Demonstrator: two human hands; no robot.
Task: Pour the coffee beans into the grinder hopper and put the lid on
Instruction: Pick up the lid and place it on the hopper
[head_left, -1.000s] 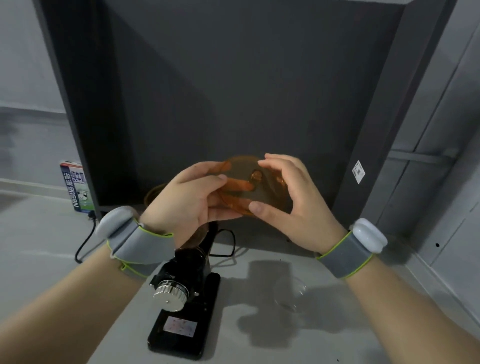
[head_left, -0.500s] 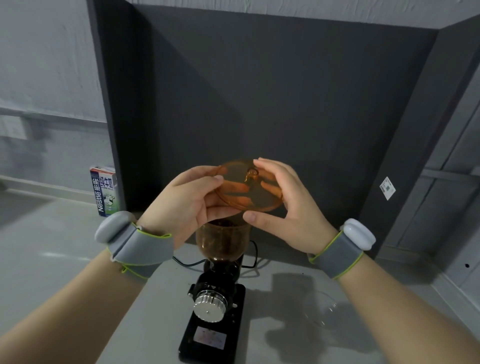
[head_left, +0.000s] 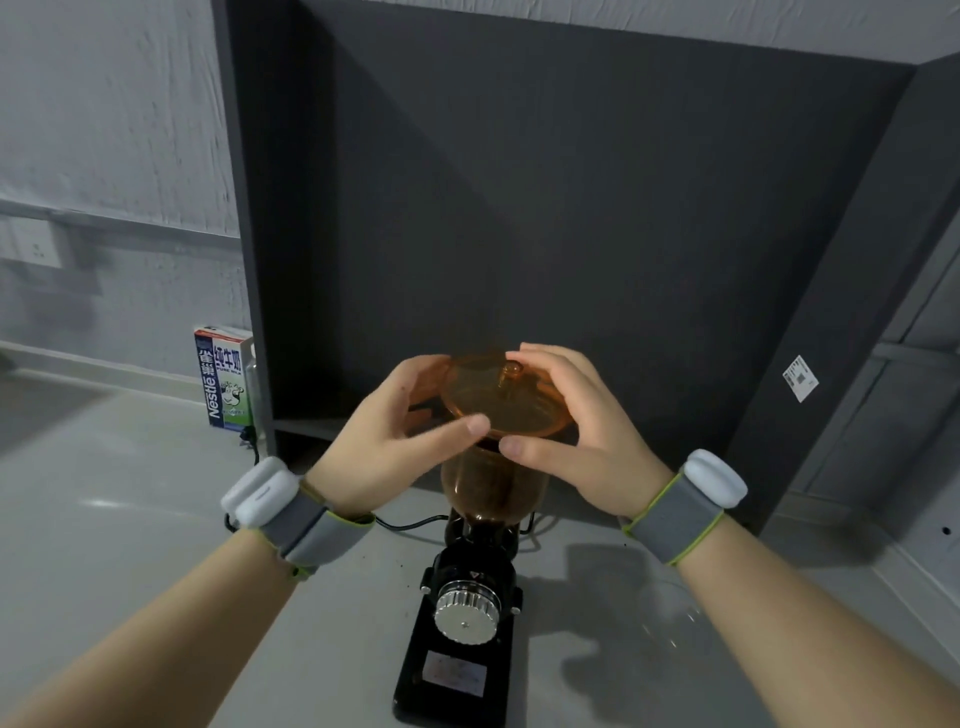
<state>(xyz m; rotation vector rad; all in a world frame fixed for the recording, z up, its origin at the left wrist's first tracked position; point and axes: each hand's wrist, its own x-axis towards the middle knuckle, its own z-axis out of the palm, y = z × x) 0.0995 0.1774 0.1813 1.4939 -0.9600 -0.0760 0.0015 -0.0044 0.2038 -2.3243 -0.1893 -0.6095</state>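
Note:
A black coffee grinder (head_left: 465, 618) with a silver dial stands on the grey table. Its amber see-through hopper (head_left: 493, 491) holds dark coffee beans. A round amber lid (head_left: 506, 402) with a small knob sits at the hopper's rim, slightly tilted; whether it is seated I cannot tell. My left hand (head_left: 395, 441) grips the lid's left edge and my right hand (head_left: 576, 431) grips its right edge, thumbs at the front. The hopper's rim is hidden behind my fingers.
A clear glass cup (head_left: 670, 623) rests on the table right of the grinder. A Nestle milk carton (head_left: 224, 378) stands at the back left beside a dark shelf unit (head_left: 571, 208). The grinder's black cable (head_left: 410, 524) runs along the table behind it.
Both hands have brought the lid down from in front of the dark panel onto the top of the hopper. The view has shifted, so the grinder sits more centred.

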